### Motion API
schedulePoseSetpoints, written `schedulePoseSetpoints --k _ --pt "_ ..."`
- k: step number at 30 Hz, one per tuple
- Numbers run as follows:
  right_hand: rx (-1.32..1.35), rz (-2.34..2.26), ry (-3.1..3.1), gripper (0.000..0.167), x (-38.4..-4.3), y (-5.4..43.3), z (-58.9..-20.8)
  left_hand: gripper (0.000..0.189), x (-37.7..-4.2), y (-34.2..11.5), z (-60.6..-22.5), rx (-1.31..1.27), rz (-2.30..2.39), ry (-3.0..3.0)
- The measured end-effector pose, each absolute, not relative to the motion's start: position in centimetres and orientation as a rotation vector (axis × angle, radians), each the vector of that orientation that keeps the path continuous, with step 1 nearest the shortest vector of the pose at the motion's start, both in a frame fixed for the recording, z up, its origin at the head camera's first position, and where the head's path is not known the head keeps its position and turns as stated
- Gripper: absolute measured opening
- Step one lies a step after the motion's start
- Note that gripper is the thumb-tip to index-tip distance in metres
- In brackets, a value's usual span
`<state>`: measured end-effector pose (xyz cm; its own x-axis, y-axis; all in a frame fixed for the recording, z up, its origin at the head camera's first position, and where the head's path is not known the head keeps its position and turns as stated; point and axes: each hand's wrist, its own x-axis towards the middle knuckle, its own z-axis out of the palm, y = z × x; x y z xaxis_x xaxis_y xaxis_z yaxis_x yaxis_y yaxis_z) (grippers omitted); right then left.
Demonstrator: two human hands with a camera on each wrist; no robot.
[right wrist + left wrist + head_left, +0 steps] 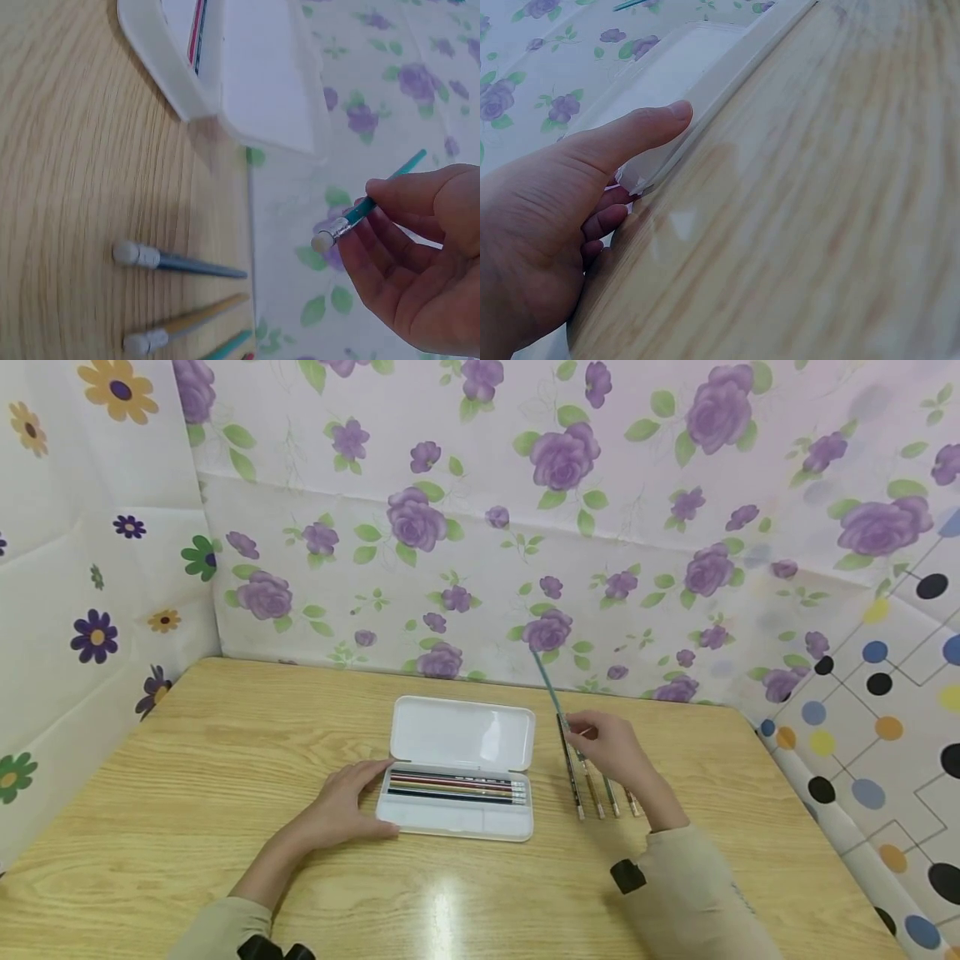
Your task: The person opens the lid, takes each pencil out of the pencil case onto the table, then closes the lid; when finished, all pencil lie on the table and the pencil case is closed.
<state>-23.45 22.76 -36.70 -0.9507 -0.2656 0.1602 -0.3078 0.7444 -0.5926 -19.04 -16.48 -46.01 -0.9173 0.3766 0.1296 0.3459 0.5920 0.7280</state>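
In the head view my left hand (341, 806) grips the left side of an open white pencil case (457, 833). The left wrist view has the thumb of that hand (562, 195) along the front wall of the case (712, 94), with the other fingers curled at its end. Several pencils (450, 787) lie side by side inside the back part of the case. Above the table on the right, my right hand (607, 747) pinches a teal pencil (547, 681). Its white eraser end (324, 241) pokes out below the fingertips in the right wrist view.
Beneath the right hand, more pencils lie on the wooden table (225, 760): a dark one (571, 768), a golden one (593, 789), a teal one (612, 797) and a reddish-brown one (633, 803). The case's raised lid (461, 731) leans back. A flowered cloth (480, 577) hangs behind.
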Motion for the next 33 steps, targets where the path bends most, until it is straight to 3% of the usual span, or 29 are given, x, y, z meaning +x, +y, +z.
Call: schedulePoseSetpoints --k 18,33 --pt "0.056 1.123 -2.963 0.037 -23.8 30.8 -39.7 0.099 -19.2 -16.5 -46.2 0.646 1.278 2.764" --pt "-0.091 1.171 -3.043 0.031 -22.7 33.3 -41.5 0.099 -19.2 -16.6 -46.4 0.654 1.236 2.771"
